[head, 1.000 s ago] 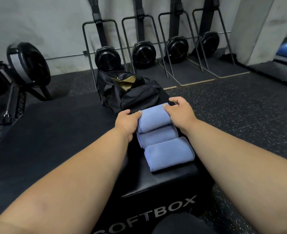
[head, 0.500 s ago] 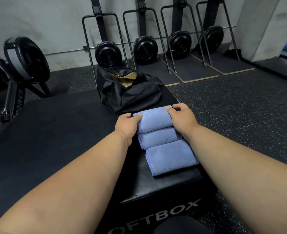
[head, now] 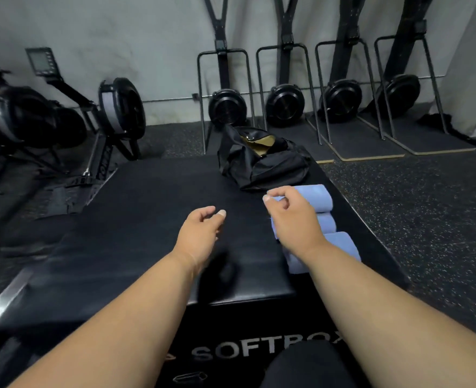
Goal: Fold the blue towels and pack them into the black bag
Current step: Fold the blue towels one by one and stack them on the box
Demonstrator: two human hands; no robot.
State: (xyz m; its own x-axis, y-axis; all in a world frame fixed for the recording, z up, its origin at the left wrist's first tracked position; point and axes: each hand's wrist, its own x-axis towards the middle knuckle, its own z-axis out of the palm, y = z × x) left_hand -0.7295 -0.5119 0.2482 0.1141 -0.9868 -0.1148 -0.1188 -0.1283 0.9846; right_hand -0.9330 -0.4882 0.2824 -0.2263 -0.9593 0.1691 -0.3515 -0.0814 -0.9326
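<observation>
- On the black padded box [head: 152, 219], marked SOFTBOX on its front: task items sit toward the right side.
- Black bag [head: 262, 163] at the far end, top open, tan lining visible.
- Three folded blue towels [head: 319, 196] in a row just in front of the bag, nearest partly hidden by the forearm.
- Right hand [head: 292, 217] above the towels, fingers loosely curled, nothing held.
- Left hand [head: 201, 229] over bare box top, fingers relaxed, empty.
</observation>
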